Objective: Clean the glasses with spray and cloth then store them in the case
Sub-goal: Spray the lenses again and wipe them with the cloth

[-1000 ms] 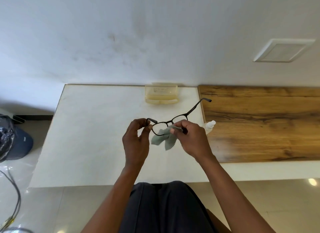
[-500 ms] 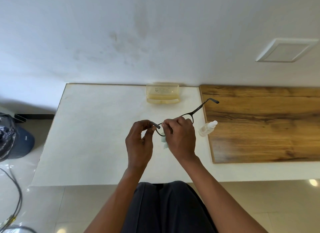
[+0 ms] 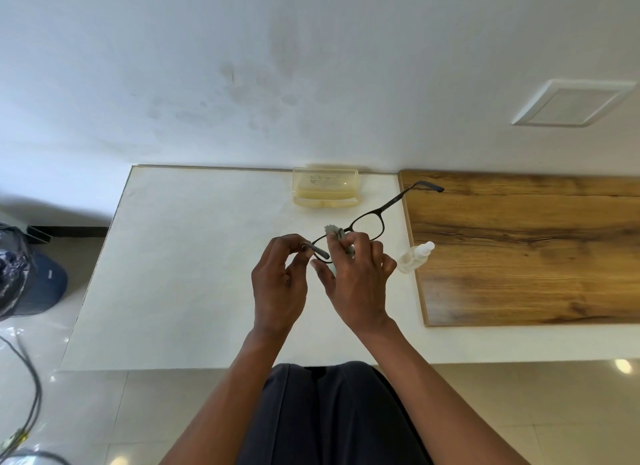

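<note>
Glasses [image 3: 367, 222]: thin dark frame, matt, looks plastic. Cloth [image 3: 335, 232]: grey soft fabric, pinked edge. Case [image 3: 325, 187]: translucent yellowish plastic, smooth. Spray bottle [image 3: 414, 256]: clear glossy plastic. Table [image 3: 190, 256]: white, smooth, matt; right part wood-grain board [image 3: 536, 250], satin. Floor tiles [image 3: 86, 412] glossy.

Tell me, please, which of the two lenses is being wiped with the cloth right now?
The person's left lens, hidden under the right hand and cloth. The other lens is bare, out toward the case and bottle.

Wood board [image 3: 526, 250] at my 2 o'clock, bagged bin [image 3: 24, 277] at 9, cables [image 3: 24, 395] down at 8.
</note>
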